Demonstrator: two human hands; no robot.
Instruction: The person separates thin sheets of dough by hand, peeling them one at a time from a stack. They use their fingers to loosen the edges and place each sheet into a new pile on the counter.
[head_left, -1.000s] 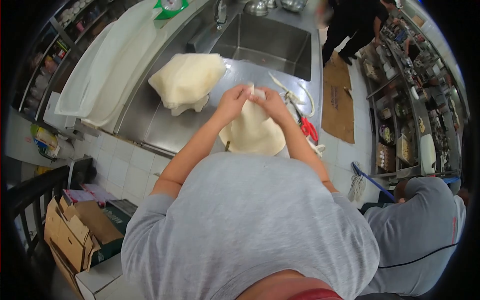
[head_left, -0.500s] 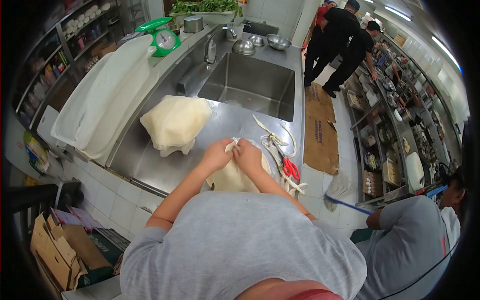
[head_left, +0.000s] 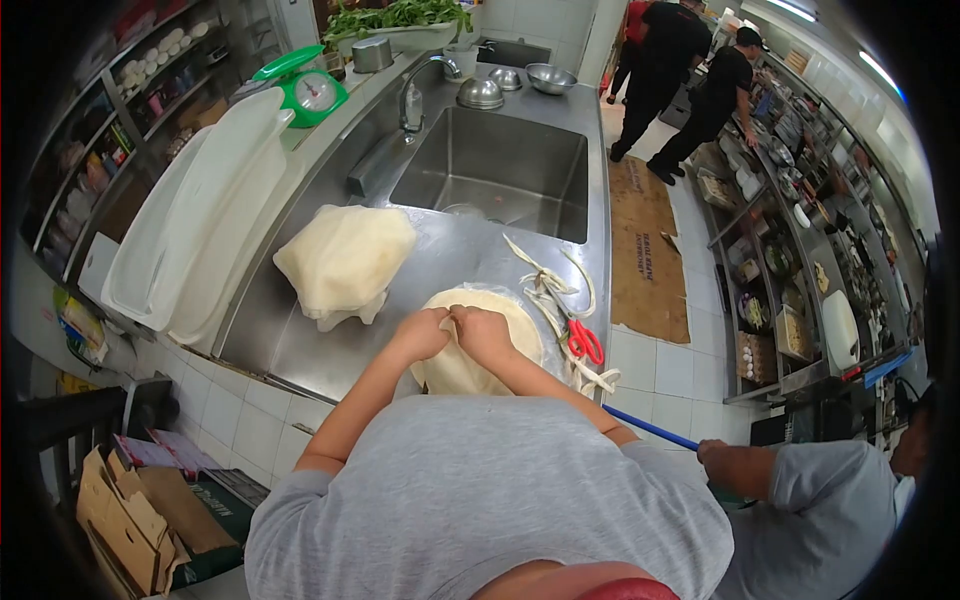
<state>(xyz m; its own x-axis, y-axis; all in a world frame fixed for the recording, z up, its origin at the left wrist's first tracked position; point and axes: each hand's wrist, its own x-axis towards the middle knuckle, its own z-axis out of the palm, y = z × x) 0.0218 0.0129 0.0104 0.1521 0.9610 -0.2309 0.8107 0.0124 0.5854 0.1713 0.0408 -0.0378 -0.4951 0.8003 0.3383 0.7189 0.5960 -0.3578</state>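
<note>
A stack of thin, round, cream-coloured dough wrappers [head_left: 515, 325] lies on the steel counter close to my body. With bent fingers my left hand [head_left: 422, 334] pinches the edge of the top wrapper. Right beside it, my right hand [head_left: 483, 335] pinches the same wrapper, and the two hands nearly touch. The fingertips are partly hidden. A draped heap of wrappers [head_left: 345, 260] sits to the left of my hands. To the right lie red-handled scissors [head_left: 585, 342] among pale cut strips [head_left: 545, 280].
Beyond the counter [head_left: 320, 350] is a steel sink [head_left: 490, 165] with a tap [head_left: 408, 100]. White tubs [head_left: 200, 210] and a green scale [head_left: 315, 92] stand left. At right, a person in grey [head_left: 820, 500] holds a blue pole [head_left: 650, 428]; two people in black stand farther off.
My hands have shifted slightly down and left, toward my body, still pinching the wrapper. The person at right has moved the mop, and its head is now hidden.
</note>
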